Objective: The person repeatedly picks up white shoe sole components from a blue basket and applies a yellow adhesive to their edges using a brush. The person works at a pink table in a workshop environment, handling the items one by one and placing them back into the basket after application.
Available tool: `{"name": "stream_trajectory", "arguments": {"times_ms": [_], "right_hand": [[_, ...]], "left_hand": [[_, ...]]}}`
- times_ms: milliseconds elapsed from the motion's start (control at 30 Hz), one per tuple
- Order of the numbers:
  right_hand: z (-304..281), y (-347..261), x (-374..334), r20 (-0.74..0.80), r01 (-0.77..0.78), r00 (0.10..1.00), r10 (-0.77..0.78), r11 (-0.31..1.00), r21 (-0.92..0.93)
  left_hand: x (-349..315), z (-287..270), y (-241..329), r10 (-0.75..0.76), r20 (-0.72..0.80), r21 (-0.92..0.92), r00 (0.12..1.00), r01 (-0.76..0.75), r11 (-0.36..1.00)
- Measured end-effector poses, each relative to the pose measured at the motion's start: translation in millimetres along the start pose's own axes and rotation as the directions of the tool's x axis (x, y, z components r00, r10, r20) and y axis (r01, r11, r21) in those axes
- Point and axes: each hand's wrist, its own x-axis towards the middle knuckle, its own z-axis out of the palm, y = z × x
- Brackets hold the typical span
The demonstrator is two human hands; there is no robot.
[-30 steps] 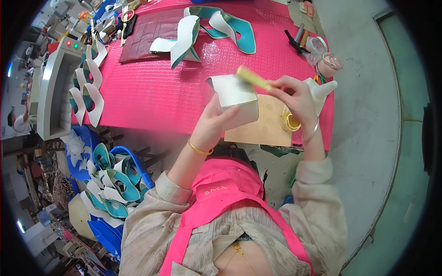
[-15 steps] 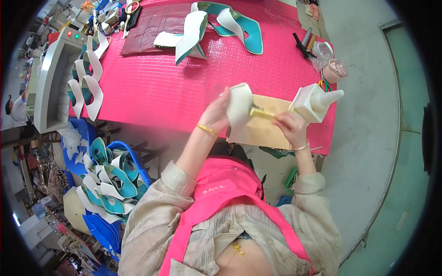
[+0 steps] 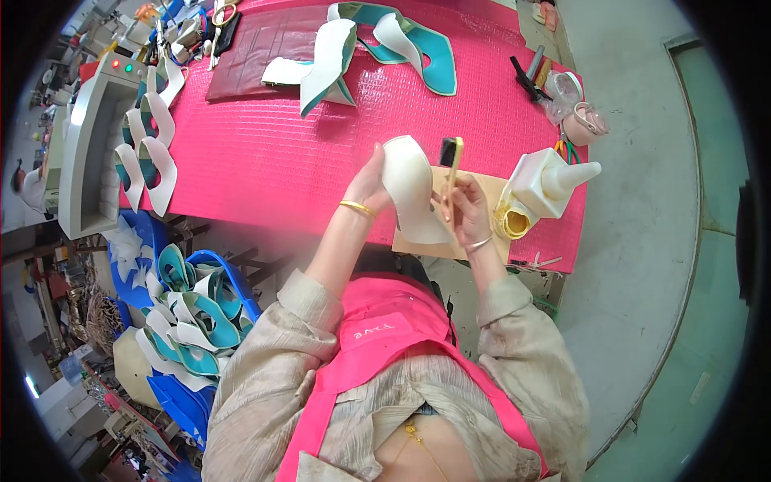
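My left hand [image 3: 371, 185] is closed on the left edge of a curved white shoe upper [image 3: 408, 181], held up over the near edge of the pink table. In my right hand [image 3: 469, 207] is a small glue brush [image 3: 454, 165], its dark bristles pointing up and its pale yellow handle running down through my fingers. Those fingers are close to the upper's right edge; whether they touch it I cannot tell. Beneath both hands lies a tan board [image 3: 490, 186]. To the right, a yellow-crusted glue pot [image 3: 511, 221] stands against a white square bottle with a cone nozzle [image 3: 546, 183].
Teal-lined white uppers [image 3: 328, 68] lie at the back of the pink table [image 3: 265, 161]. More uppers hang along a grey machine [image 3: 95, 145] at left. A blue basket [image 3: 241, 277] full of them stands below. Tape and tools [image 3: 554, 84] sit at the far right.
The brush has swung from lying sideways against the upper to upright, away from it. My right hand has moved left, uncovering the glue pot. The upper has turned, showing its smooth white face.
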Motion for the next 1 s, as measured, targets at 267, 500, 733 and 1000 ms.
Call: {"name": "stream_trajectory", "arguments": {"times_ms": [267, 500, 733, 1000], "right_hand": [[33, 1, -1, -0.108, 0.053, 0.994, -0.021, 0.951, 0.304], [39, -43, 8, 0.157, 0.198, 0.974, -0.162, 0.286, -0.938], [37, -50, -26, 0.521, 0.490, 0.821, -0.234, -0.181, -0.853], [36, -26, -43, 0.369, 0.381, 0.917, -0.153, 0.055, -0.923]], "left_hand": [[-75, -8, -22, 0.107, 0.070, 0.629, 0.992, -0.128, 0.767], [-62, -6, -19, 0.478, 0.075, 0.574, 0.875, -0.430, 0.697], [-49, -25, 0, 0.480, -0.018, 0.636, 0.877, -0.360, 0.683], [-72, -7, 19, 0.189, -0.117, 0.441, 0.975, -0.120, 0.890]]}}
